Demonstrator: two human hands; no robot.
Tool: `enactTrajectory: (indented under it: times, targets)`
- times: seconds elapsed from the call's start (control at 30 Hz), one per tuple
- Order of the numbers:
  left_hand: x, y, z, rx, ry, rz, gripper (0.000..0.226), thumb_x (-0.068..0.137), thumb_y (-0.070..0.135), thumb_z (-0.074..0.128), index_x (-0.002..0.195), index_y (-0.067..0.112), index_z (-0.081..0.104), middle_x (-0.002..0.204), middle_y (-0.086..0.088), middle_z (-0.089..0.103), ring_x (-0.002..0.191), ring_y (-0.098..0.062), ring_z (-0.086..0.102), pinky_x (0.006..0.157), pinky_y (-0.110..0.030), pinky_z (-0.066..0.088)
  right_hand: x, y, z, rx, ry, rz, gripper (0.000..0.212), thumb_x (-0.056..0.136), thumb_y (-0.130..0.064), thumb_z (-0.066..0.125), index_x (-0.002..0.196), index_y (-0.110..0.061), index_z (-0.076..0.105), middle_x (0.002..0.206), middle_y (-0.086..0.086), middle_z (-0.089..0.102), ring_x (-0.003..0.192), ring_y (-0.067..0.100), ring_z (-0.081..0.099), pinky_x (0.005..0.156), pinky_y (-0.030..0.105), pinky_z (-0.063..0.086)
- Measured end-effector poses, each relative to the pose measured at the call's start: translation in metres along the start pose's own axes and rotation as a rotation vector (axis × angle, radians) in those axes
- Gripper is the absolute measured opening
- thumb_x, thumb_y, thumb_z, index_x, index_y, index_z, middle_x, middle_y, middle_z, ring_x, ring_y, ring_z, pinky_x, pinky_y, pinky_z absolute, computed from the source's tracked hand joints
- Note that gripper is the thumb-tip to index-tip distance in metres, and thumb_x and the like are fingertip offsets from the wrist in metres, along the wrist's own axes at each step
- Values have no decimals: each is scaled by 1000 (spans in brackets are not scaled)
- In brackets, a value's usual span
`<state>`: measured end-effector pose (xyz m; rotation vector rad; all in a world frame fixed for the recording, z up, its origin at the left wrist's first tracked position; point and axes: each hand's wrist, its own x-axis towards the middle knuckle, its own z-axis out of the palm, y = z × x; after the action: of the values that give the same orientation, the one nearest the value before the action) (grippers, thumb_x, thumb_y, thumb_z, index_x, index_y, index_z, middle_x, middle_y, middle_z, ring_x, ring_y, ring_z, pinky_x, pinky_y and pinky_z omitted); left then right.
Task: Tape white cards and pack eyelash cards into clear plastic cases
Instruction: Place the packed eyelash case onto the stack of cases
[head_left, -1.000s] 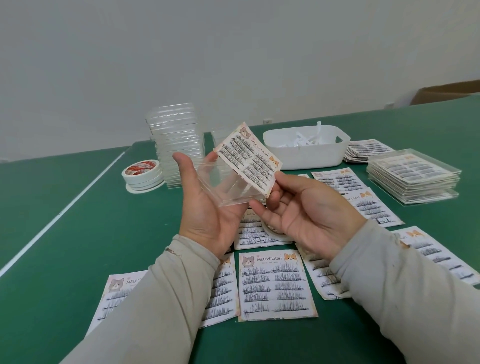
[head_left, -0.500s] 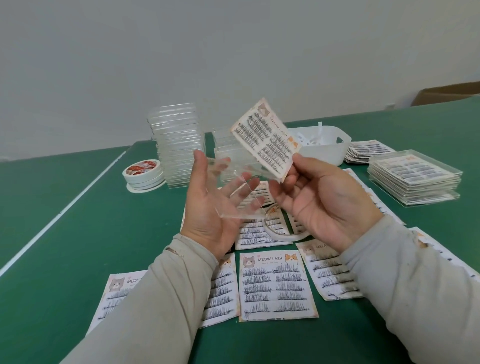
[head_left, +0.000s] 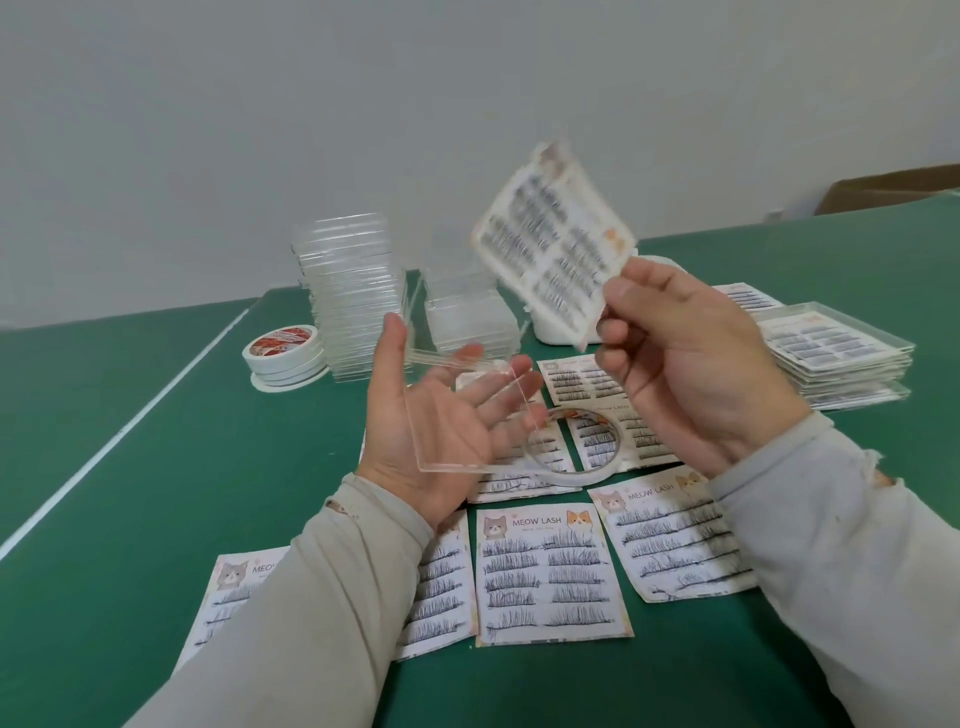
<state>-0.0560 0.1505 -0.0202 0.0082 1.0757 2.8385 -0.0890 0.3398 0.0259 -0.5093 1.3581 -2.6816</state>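
Apparently ready for loading, the left hand (head_left: 441, 431) cradles a clear case (head_left: 467, 410) on flat fingers while the right hand (head_left: 685, 364) pinches an eyelash card (head_left: 556, 244).

Tape rolls (head_left: 283, 349) left of case stack (head_left: 353, 291), seemingly touching.

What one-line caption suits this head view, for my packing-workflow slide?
Left hand carries an open clear case; right hand pinches an eyelash card above it.
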Motion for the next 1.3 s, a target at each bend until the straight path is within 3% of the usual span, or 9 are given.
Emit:
enactTrajectory:
  times: [0.1,0.17,0.27,0.37,0.53,0.67,0.73,1.03,1.3]
  targets:
    - [0,3,-3,0,-81,65,90,85,78,49,142,9,53,142,-26,56,123,-43,59,89,-51,57,-6,10,3,-218,-150,-21,40,91,4,66,121,-20,58,73,7,70,58,13,61,51,21,52]
    - [0,3,-5,60,-126,70,89,89,81,38,144,13,55,145,-24,54,121,-43,58,97,-52,51,-9,16,4,-312,-233,-20,46,90,7,65,124,-25,59,72,5,70,62,14,63,53,23,52]
    - [4,2,-7,63,-129,62,87,89,82,36,135,14,65,143,-20,57,126,-39,58,113,-56,35,-9,20,2,-423,-242,-29,43,92,8,63,121,-23,59,72,1,68,64,14,62,52,24,49]
    - [4,1,-6,29,-175,51,88,89,82,36,132,12,67,142,-21,58,129,-39,58,107,-54,46,-8,22,1,-454,-235,-22,42,91,9,64,118,-22,59,72,0,67,62,12,61,50,22,44]
    - [2,1,-3,43,-159,41,88,89,82,38,129,10,69,142,-21,58,130,-39,56,106,-55,47,-7,24,-2,-491,-271,-6,42,92,9,63,121,-20,58,70,-3,68,59,8,61,52,15,45]
    - [4,3,-3,81,56,106,93,82,78,54,153,19,44,157,-13,43,144,-35,42,120,-56,29,-6,26,-3,-497,-295,-11,42,91,10,64,121,-19,59,69,-2,66,58,6,60,54,12,46]
    - [5,4,-2,96,82,133,100,78,78,57,156,20,36,159,-12,40,147,-34,38,122,-57,25,-6,27,-4,-514,-304,-19,42,91,9,65,122,-20,59,71,0,65,59,6,59,55,12,46]
    - [4,6,-5,192,111,187,100,82,78,49,159,18,29,163,-11,33,150,-30,32,124,-53,23,-3,27,-8,-611,-341,-29,43,90,3,70,120,-26,63,74,-2,67,66,6,60,64,14,48]
    - [2,3,-6,171,93,149,106,78,79,57,159,15,30,163,-13,32,150,-34,32,123,-56,23,-5,30,-7,-754,-324,-61,41,88,1,71,117,-28,62,73,-6,68,69,9,59,70,17,52]
